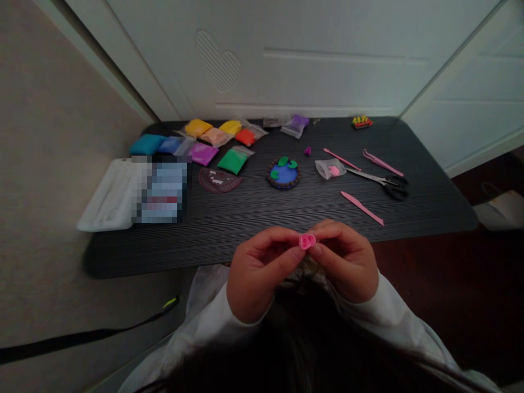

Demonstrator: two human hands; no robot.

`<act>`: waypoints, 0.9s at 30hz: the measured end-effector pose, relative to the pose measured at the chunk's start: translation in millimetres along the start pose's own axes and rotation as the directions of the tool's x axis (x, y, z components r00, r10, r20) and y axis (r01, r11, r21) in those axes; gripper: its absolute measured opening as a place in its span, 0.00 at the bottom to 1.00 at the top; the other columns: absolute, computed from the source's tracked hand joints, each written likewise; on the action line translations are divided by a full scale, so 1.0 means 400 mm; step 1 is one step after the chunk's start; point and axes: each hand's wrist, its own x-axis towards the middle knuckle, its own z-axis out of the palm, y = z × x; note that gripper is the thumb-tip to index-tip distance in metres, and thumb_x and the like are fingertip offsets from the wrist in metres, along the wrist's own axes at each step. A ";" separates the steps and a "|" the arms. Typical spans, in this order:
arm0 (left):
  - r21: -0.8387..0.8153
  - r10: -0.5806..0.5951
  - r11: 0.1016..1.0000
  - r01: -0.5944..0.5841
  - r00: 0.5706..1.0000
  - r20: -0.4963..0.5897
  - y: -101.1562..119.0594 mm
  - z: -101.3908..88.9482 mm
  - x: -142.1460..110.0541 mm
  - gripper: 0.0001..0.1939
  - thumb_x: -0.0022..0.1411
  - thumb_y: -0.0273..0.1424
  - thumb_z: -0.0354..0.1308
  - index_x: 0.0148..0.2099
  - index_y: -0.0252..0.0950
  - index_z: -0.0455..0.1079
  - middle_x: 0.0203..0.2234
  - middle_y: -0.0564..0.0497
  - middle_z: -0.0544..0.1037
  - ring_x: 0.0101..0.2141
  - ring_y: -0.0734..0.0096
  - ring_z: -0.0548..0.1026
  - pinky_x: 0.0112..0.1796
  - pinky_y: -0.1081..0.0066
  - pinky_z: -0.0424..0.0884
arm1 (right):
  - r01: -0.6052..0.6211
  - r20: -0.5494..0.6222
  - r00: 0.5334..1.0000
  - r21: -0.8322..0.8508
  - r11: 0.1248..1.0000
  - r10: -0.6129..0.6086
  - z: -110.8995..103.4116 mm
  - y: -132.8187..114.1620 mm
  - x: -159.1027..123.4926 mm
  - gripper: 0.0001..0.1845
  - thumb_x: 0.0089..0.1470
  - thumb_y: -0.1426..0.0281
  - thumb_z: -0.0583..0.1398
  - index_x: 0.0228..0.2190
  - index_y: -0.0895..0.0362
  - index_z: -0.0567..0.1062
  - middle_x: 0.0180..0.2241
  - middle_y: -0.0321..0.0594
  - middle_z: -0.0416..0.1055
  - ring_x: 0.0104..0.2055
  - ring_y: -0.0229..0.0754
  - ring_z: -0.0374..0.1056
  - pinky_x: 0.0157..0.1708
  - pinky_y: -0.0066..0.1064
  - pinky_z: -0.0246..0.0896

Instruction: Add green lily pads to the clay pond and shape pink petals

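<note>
Between my two hands, at the table's front edge, is a small pink clay flower (307, 241) with curled petals. My left hand (262, 273) pinches it from the left with thumb and forefinger. From the other side, the thumb and forefinger of my right hand (347, 259) close on it too. Beyond them on the table lies a round clay pond (282, 173), blue with green leaves and a brown beaded rim. A small bag with pink clay (333, 170) lies to its right, and a tiny purple clay piece (308, 151) sits behind.
Black-handled scissors (379, 179), pink tweezers (382, 162), a thin pink tool (341, 158) and a pink clay knife (362, 207) lie at right. Several bagged clays, including a green one (234, 160), sit at left near a protractor (221, 181) and a white tray (112, 194).
</note>
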 end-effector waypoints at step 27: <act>-0.362 -0.178 0.920 0.151 0.983 -0.042 -0.021 0.004 0.027 0.06 0.42 0.22 0.63 0.25 0.35 0.71 0.23 0.56 0.76 0.27 0.80 0.72 0.32 0.79 0.68 | -0.200 -0.049 0.976 0.171 0.965 0.211 0.017 0.031 0.003 0.07 0.41 0.71 0.62 0.29 0.54 0.72 0.25 0.33 0.68 0.27 0.32 0.64 0.28 0.26 0.61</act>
